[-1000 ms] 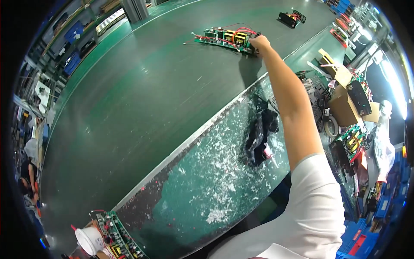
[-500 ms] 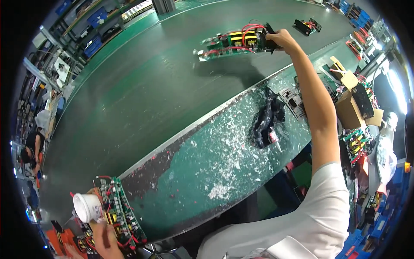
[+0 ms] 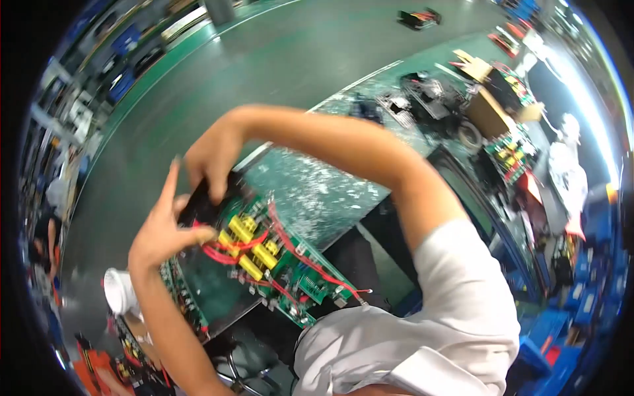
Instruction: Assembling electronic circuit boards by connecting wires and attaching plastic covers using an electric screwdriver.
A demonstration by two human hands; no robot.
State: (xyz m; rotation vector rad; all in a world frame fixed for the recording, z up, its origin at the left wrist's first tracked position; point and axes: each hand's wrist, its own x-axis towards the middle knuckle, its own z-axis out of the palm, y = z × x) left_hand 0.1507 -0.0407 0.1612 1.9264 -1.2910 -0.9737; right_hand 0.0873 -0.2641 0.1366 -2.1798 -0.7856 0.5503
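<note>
So, board (image 3: pixel 310 287) sat over the near edge of the bench (image 3: pixel 310 191), long axis running near-right from its black plate (image 3: pixel 199 208). Right hand (image 3: pixel 221 148) pinched plate's far side; left hand (image 3: pixel 162 231), half-spread, thumb by red wires (image 3: pixel 221 256); couldn't tell if gripping.

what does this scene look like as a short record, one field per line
Right hand: holds the black end plate
Left hand: spread at that plate, grip unclear
Circuit board: green, with yellow blocks and red wires, slanting toward the white shirt
Beyond the board: green bench
Picture's lower left: white tub
Picture's upper right: cardboard box
</note>
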